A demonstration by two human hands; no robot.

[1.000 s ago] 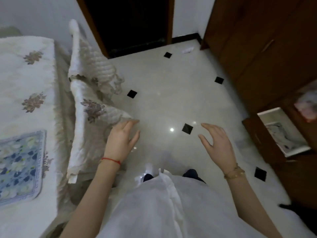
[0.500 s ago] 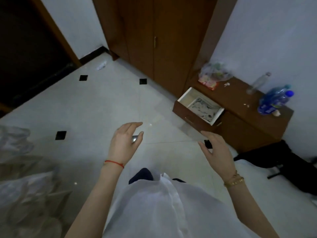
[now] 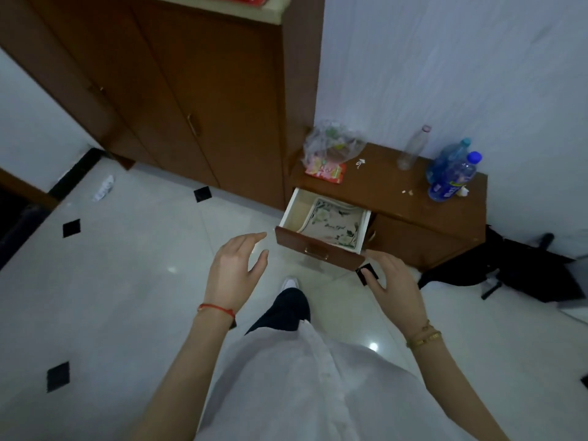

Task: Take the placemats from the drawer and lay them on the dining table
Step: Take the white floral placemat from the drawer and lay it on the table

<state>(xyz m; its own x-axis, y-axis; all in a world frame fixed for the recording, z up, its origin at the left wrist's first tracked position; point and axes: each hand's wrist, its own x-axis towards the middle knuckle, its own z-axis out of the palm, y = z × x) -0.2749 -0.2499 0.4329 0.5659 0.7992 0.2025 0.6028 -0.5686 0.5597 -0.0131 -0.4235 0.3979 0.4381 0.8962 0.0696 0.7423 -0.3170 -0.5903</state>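
A brown wooden drawer (image 3: pixel 318 248) stands pulled out of a low cabinet (image 3: pixel 413 198) ahead of me. Inside lies a cream placemat (image 3: pixel 334 224) with green leaves and white flowers. My left hand (image 3: pixel 237 265) hovers open over the floor, just left of the drawer front. My right hand (image 3: pixel 393 281) is open too, below the drawer's right corner. Both hands hold nothing and touch nothing. The dining table is out of view.
A tall wooden wardrobe (image 3: pixel 191 100) stands left of the cabinet. On the cabinet top are a plastic bag (image 3: pixel 331 148), a clear bottle (image 3: pixel 412 148) and blue bottles (image 3: pixel 451 173). A black chair base (image 3: pixel 521 268) sits at the right. White tiled floor (image 3: pixel 127 281) lies around me.
The view has swung right from the cloth-covered table to the open drawer, which is now closer and nearly centred. Both hands stay open and empty in front of me.
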